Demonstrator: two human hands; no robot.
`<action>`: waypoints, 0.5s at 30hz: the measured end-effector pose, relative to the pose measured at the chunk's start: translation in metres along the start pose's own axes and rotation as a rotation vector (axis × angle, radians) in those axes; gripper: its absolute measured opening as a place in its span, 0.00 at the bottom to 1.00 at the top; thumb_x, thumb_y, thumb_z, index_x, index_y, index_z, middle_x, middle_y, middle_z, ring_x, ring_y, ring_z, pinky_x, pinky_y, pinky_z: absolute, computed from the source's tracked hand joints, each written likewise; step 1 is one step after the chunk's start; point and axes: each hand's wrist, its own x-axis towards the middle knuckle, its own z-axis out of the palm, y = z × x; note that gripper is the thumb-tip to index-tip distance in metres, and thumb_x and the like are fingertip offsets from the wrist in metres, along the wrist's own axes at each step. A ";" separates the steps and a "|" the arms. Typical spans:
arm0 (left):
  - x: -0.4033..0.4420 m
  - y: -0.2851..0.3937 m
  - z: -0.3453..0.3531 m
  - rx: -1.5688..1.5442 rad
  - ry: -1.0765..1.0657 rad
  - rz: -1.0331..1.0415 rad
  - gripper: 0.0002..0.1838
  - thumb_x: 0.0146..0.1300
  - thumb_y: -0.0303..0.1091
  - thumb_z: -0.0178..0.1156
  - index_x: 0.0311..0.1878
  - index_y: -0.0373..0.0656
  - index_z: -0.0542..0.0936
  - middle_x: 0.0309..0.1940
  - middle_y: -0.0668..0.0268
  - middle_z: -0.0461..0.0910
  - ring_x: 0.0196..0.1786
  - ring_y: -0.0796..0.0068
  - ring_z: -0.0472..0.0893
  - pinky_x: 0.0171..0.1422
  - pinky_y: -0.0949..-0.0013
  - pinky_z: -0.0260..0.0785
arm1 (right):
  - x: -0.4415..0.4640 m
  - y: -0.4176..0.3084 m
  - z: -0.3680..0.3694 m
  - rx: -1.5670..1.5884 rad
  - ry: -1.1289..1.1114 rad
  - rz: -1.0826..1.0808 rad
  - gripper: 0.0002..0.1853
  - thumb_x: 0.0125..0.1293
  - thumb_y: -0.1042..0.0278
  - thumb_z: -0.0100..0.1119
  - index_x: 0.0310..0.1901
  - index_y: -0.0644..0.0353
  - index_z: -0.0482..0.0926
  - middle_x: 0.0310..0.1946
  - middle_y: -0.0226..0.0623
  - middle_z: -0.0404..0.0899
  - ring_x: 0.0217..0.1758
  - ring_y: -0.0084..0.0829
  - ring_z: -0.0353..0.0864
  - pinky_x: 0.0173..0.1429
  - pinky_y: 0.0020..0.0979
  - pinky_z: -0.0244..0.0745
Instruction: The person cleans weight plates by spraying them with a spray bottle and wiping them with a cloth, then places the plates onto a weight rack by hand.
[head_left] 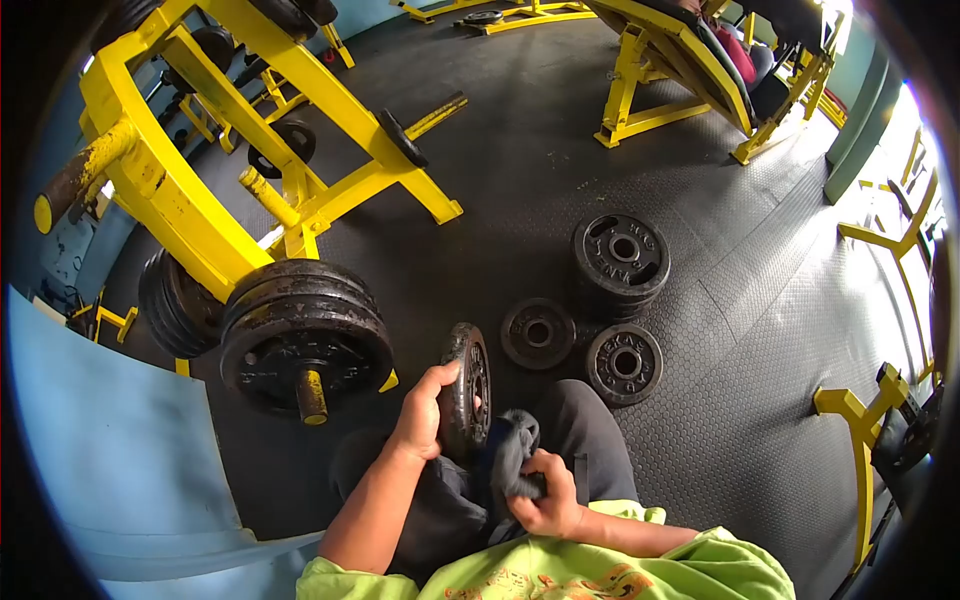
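My left hand [421, 412] grips a black weight plate [464, 390], which stands on edge over my lap with its paint worn along the rim. A dark cloth [517, 448] is bunched in my right hand [549, 497], close beside the plate's face. Whether the cloth touches the plate is unclear. On the floor ahead lie a small weight plate [520, 350] and another small plate [607, 377] with raised lettering. Behind them rises a stack of larger weight plates [651, 277].
At the left stands a yellow weight machine [200, 220] with several plates [250, 350] loaded on its peg. A yellow bench machine [690, 60] with a person on it is at the back right. Yellow frames [862, 450] line the right side. Black rubber matting [740, 430] covers the floor.
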 end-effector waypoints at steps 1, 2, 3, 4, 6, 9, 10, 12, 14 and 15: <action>0.000 0.001 0.003 -0.028 -0.030 0.027 0.21 0.65 0.53 0.53 0.40 0.41 0.78 0.24 0.63 0.79 0.26 0.74 0.78 0.32 0.70 0.74 | 0.010 -0.009 0.000 0.000 0.007 -0.005 0.21 0.47 0.75 0.62 0.46 0.61 0.71 0.39 0.44 0.76 0.39 0.47 0.78 0.46 0.37 0.74; 0.005 -0.004 -0.003 -0.014 -0.112 0.039 0.27 0.66 0.60 0.49 0.44 0.42 0.77 0.29 0.63 0.80 0.30 0.72 0.80 0.37 0.68 0.76 | 0.028 -0.020 -0.002 -0.152 -0.038 -0.213 0.23 0.46 0.73 0.63 0.48 0.60 0.72 0.45 0.46 0.75 0.45 0.49 0.77 0.52 0.41 0.72; 0.007 -0.006 -0.006 -0.019 -0.119 0.042 0.27 0.66 0.60 0.49 0.44 0.42 0.77 0.29 0.63 0.80 0.30 0.72 0.80 0.37 0.68 0.76 | 0.048 -0.031 -0.004 -0.307 -0.088 -0.422 0.25 0.45 0.71 0.63 0.49 0.60 0.74 0.50 0.49 0.74 0.51 0.52 0.75 0.58 0.45 0.70; 0.009 -0.007 -0.010 -0.146 -0.225 -0.042 0.31 0.67 0.61 0.46 0.50 0.39 0.76 0.38 0.60 0.80 0.40 0.69 0.81 0.47 0.63 0.75 | 0.070 -0.040 -0.004 -0.414 -0.137 -0.488 0.25 0.46 0.68 0.62 0.50 0.59 0.75 0.53 0.49 0.73 0.55 0.54 0.73 0.62 0.48 0.66; 0.016 -0.007 -0.020 -0.347 -0.399 -0.267 0.37 0.67 0.66 0.42 0.57 0.39 0.74 0.51 0.57 0.78 0.54 0.67 0.79 0.60 0.59 0.72 | 0.113 -0.046 -0.006 -0.467 -0.197 -0.594 0.22 0.48 0.64 0.60 0.48 0.57 0.78 0.54 0.50 0.73 0.58 0.55 0.71 0.65 0.50 0.63; -0.003 -0.007 0.010 -0.124 -0.066 0.137 0.37 0.64 0.70 0.44 0.52 0.42 0.76 0.43 0.61 0.81 0.39 0.71 0.82 0.46 0.68 0.77 | 0.162 -0.027 -0.007 -0.322 -0.158 -0.381 0.17 0.53 0.61 0.55 0.43 0.58 0.79 0.51 0.51 0.76 0.56 0.52 0.73 0.60 0.45 0.67; -0.010 -0.001 0.010 0.042 -0.102 0.089 0.46 0.58 0.77 0.44 0.54 0.37 0.75 0.47 0.59 0.80 0.50 0.69 0.80 0.56 0.64 0.74 | 0.181 -0.017 -0.012 -0.087 -0.200 0.062 0.16 0.53 0.61 0.54 0.42 0.61 0.79 0.47 0.51 0.76 0.53 0.51 0.73 0.56 0.43 0.68; -0.010 -0.007 -0.011 0.027 -0.224 -0.119 0.47 0.57 0.79 0.43 0.49 0.36 0.78 0.39 0.60 0.83 0.40 0.70 0.83 0.47 0.69 0.77 | 0.199 0.018 -0.021 0.276 -0.223 0.476 0.17 0.50 0.64 0.55 0.39 0.66 0.77 0.42 0.51 0.74 0.46 0.49 0.73 0.50 0.39 0.69; -0.009 -0.001 -0.010 0.026 -0.221 -0.137 0.47 0.57 0.79 0.43 0.48 0.37 0.79 0.36 0.61 0.83 0.38 0.71 0.83 0.44 0.70 0.78 | 0.177 0.013 -0.025 0.074 -0.215 0.163 0.19 0.48 0.63 0.56 0.40 0.66 0.77 0.43 0.52 0.74 0.47 0.50 0.73 0.51 0.40 0.69; -0.016 0.001 0.001 -0.001 -0.162 -0.107 0.44 0.60 0.76 0.42 0.48 0.38 0.79 0.36 0.62 0.82 0.38 0.73 0.82 0.45 0.71 0.76 | 0.166 0.007 -0.026 -0.130 -0.222 -0.130 0.21 0.46 0.61 0.58 0.41 0.66 0.78 0.44 0.52 0.74 0.48 0.51 0.73 0.52 0.41 0.69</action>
